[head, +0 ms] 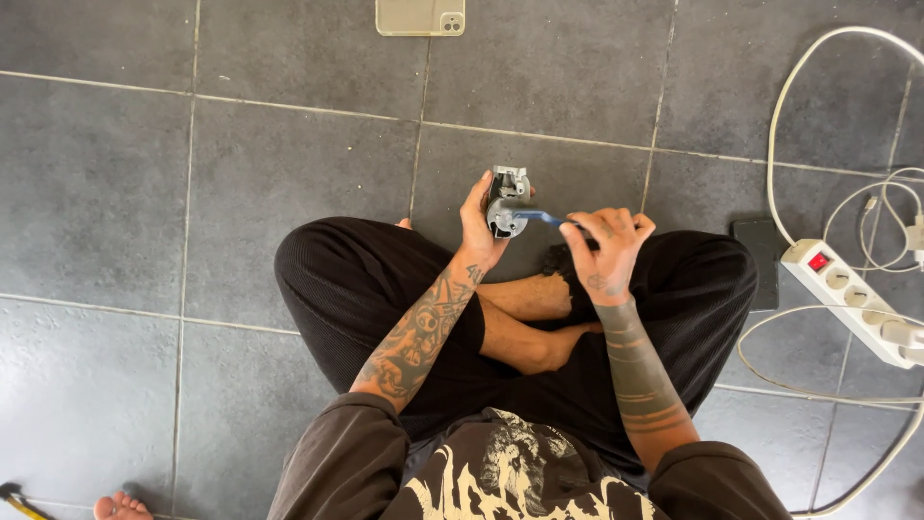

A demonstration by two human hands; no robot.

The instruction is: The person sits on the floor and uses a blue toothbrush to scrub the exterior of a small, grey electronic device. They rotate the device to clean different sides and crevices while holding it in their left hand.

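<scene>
Grey metal part (507, 202) sits clamped in the left hand (478, 226), held above the crossed legs over the tiled floor (192, 193). Right hand (608, 246) pinches a blue-handled tool (545, 218), its tip touching the part. A white power strip (852, 299) lies well apart.

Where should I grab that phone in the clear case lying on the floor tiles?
Grip the phone in the clear case across its two long edges, coming straight down from above. It lies flat, back up, on the grey tile floor, nothing touching it.
</scene>
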